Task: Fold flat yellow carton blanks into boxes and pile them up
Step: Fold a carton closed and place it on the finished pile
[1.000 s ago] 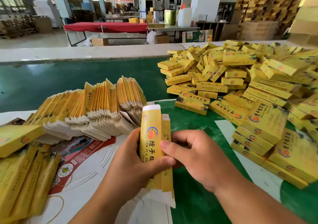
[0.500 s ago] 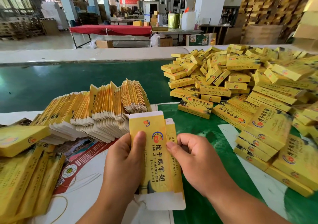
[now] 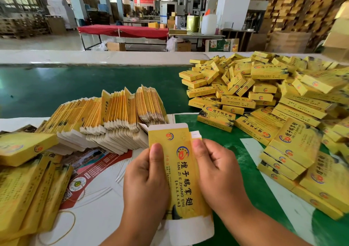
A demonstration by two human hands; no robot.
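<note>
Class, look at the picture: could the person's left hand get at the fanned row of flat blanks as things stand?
Probably yes, once free. The left hand now grips the carton blank; the row of flat blanks stands just beyond it, nothing between.

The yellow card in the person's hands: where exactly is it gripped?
Both hands hold the flat yellow carton blank by its long side edges: left hand on the left edge, right hand on the right.

A green work surface [image 3: 75,87] stretches across the scene. Near left lie a red-and-white printed paper sheet [image 3: 98,168] and a thin rubber band [image 3: 69,225]. Far behind stand a red-covered table [image 3: 122,31], a white plastic jug [image 3: 209,24] and stacked wooden pallets [image 3: 294,6].
</note>
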